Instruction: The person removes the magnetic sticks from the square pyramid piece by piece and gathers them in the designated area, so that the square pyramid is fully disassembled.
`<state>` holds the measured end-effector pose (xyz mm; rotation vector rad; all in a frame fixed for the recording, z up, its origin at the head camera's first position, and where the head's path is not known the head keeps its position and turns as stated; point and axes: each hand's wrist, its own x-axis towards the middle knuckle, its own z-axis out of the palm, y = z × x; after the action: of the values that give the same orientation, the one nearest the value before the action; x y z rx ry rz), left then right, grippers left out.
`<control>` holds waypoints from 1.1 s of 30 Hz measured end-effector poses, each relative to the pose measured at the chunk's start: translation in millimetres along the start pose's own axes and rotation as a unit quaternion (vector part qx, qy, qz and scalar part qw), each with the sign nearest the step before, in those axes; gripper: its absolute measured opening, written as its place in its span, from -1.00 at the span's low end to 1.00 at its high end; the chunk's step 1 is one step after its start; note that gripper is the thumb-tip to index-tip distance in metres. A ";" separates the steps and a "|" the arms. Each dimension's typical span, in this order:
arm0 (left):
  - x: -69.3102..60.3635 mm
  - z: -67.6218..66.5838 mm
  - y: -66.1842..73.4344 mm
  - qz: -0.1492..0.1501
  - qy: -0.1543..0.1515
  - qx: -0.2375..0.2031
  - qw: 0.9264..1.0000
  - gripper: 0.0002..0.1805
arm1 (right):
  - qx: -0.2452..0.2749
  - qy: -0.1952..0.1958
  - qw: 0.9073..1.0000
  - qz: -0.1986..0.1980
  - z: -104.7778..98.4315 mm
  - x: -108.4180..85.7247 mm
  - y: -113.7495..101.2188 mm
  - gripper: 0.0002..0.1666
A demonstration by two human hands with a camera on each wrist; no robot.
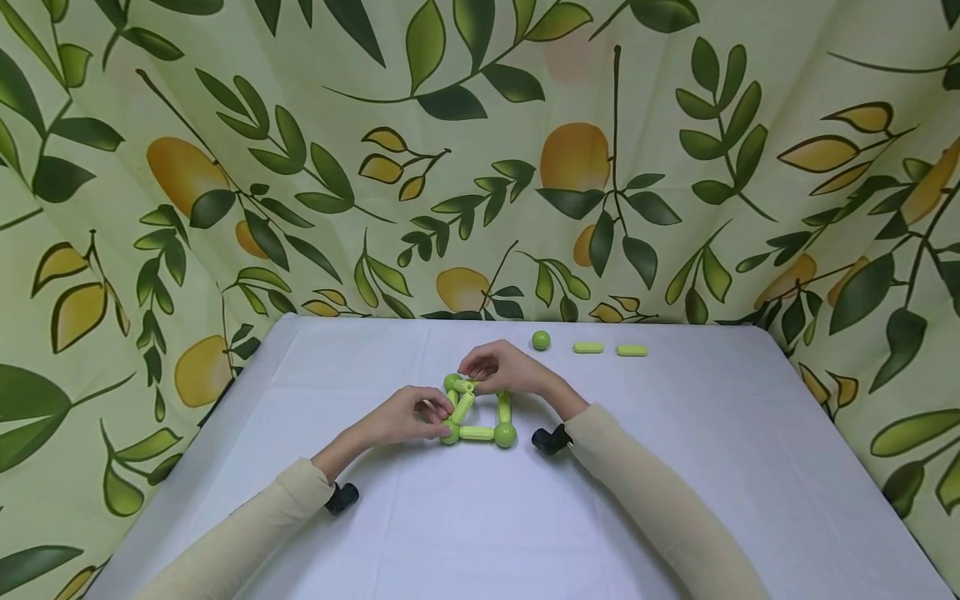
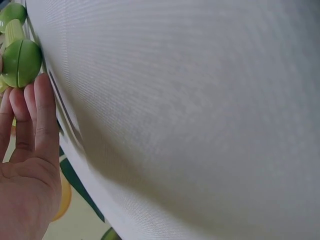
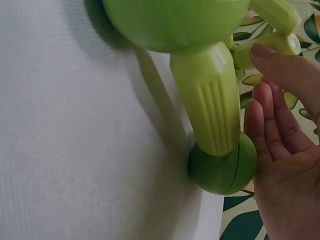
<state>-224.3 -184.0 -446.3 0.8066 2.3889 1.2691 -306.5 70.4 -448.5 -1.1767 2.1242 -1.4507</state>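
Fingers of the left hand point(image 1: 408, 414) grip the near-left ball point(image 1: 450, 432) of the green frame point(image 1: 477, 433), which I see resting on the white table point(image 1: 450, 533). The right hand point(image 1: 513, 372) pinches a pale rod point(image 3: 281, 43); a loose ball point(image 1: 541, 340) and two loose rods point(image 1: 588, 347) lie beyond.

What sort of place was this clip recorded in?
Probably an indoor corner set up for recording, though the room beyond is hidden: folded, fruit-and-leaf patterned fabric hangs directly behind a white-covered table, and a black device sits at the person's right wrist.
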 end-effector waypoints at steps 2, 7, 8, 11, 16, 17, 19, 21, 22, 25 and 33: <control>0.1 -0.6 0.1 0.002 -0.001 0.001 1.000 -0.75 | 0.000 -0.010 1.000 -0.003 1.4 2.3 1.1 -0.60; 0.3 -1.2 1.0 0.005 -0.004 0.004 1.000 -0.75 | -0.017 -0.024 1.000 0.001 4.1 7.2 1.4 -0.55; 0.4 -1.4 1.4 0.005 -0.004 0.005 1.000 -0.75 | -0.020 -0.026 0.999 0.003 4.4 7.9 0.7 -0.54; 0.7 -1.4 2.2 0.004 -0.006 0.004 1.000 -0.75 | -0.029 -0.031 0.999 0.007 4.5 9.7 -0.5 -0.52; 1.0 -1.1 1.7 0.005 -0.006 -0.002 1.000 -0.75 | -0.031 -0.038 0.999 0.015 4.6 12.1 -1.0 -0.53; 1.0 -1.1 1.4 0.006 -0.007 -0.004 1.000 -0.74 | -0.032 -0.039 0.999 0.016 4.6 12.5 -0.8 -0.54; 1.4 -1.2 0.7 0.004 -0.007 -0.005 1.000 -0.74 | -0.033 -0.040 0.999 0.015 4.4 13.2 -0.4 -0.55; 1.4 -1.5 0.5 0.001 -0.008 -0.005 1.000 -0.73 | -0.035 -0.040 0.999 0.012 4.2 13.9 0.1 -0.56; 1.4 -1.7 0.6 0.001 -0.009 -0.005 1.000 -0.73 | -0.036 -0.041 0.998 0.011 4.1 14.1 0.3 -0.56; 1.4 -1.9 1.2 -0.001 -0.011 -0.003 1.000 -0.74 | -0.040 -0.038 0.998 0.010 3.9 14.6 1.0 -0.57; 1.9 -1.2 1.2 -0.008 -0.012 -0.002 1.000 -0.75 | -0.036 -0.020 0.999 0.010 4.9 15.9 2.7 -0.69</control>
<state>-226.0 -183.1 -444.7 0.7971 2.3679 1.2505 -314.2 55.5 -450.1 -1.1965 2.1726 -1.3410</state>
